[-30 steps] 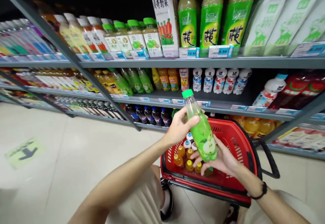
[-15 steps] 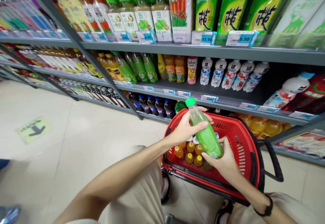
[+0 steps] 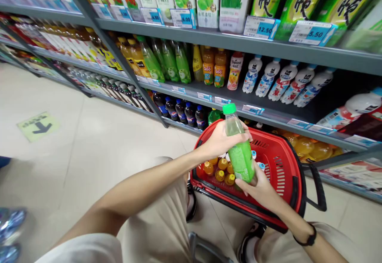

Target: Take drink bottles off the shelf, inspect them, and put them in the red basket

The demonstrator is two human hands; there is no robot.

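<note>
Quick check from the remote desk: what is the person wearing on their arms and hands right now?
Both forearms are bare, with no gloves or rings visible. The left hand has nothing on it; the right hand has a thin black band around its wrist. No sleeve cuffs show.

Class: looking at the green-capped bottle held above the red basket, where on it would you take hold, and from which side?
Grip the green-capped bottle around its narrower clear upper body, coming from the left, as the left hand does. It stands nearly upright, and the right hand already cups its base.
</note>
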